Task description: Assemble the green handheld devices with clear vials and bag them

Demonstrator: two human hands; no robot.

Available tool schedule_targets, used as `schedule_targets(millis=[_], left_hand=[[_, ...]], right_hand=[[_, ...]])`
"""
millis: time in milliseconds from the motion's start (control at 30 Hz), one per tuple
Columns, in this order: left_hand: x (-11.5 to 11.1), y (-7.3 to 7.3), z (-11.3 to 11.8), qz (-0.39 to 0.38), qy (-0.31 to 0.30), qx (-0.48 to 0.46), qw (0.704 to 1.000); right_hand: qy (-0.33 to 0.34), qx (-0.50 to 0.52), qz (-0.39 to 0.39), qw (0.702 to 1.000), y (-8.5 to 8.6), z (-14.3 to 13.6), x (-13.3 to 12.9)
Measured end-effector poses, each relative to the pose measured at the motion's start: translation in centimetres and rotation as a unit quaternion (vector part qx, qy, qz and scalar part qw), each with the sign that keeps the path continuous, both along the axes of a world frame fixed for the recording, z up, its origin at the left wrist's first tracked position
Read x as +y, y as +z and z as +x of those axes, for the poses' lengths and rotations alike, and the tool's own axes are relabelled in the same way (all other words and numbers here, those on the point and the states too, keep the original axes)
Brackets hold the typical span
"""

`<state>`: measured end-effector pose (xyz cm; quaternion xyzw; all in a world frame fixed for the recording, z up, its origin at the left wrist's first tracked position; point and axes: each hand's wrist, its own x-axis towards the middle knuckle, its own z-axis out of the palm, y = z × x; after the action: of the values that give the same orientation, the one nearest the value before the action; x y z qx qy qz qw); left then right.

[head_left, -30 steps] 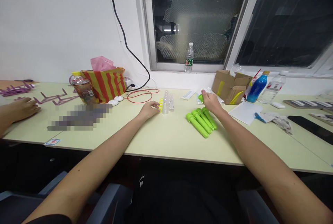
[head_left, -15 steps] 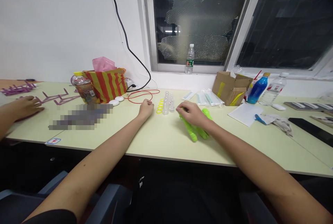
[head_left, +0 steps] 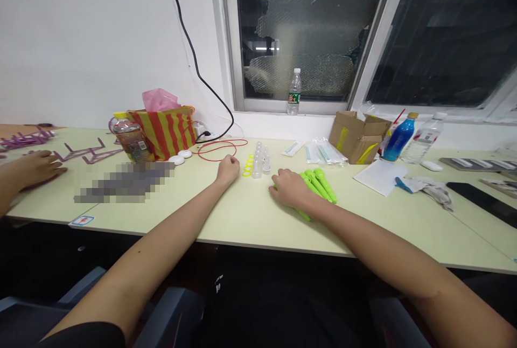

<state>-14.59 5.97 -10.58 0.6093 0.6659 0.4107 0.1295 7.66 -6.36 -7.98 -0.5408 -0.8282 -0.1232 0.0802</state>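
My left hand [head_left: 229, 170] rests on the table, its fingers curled into a loose fist with nothing showing in them. Just right of it lie several yellow rings [head_left: 247, 165] in a row, then two rows of small clear plastic tubes [head_left: 257, 165]. My right hand [head_left: 288, 186] is closed, palm down, over one of several bright green microphone-shaped pieces. Its fingertips are partly hidden, and the end of that green piece [head_left: 304, 214] sticks out below the hand. Other green pieces [head_left: 324, 185] lie side by side to the right of my knuckles.
Clear packets [head_left: 325, 153] and a cardboard box [head_left: 360, 138] stand behind, bottles [head_left: 399, 138] beside them. White paper [head_left: 375, 178] and a glove [head_left: 430, 189] lie right. A striped bag [head_left: 169, 132] and red cord [head_left: 218, 148] are left; another person's hand [head_left: 40, 167] is at far left.
My right hand has moved down and slightly left. The green pieces beside it now lie more neatly together, farther right. My left hand has stayed in place, its fingers curled in more.
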Motion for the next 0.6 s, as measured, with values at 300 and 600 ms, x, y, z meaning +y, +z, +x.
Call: schedule_targets(millis=[300,600], left_hand=[[2.1,0.8,0.7,-0.047,0.081,0.022,0.995],[2.7,1.0,0.9,-0.073,0.056,0.062,0.994]], right_hand=[[0.052,0.362,0.122,0.923,2.3,5.8,3.6],[-0.192,0.352,-0.022,0.916,-1.6,19.8,7.6]])
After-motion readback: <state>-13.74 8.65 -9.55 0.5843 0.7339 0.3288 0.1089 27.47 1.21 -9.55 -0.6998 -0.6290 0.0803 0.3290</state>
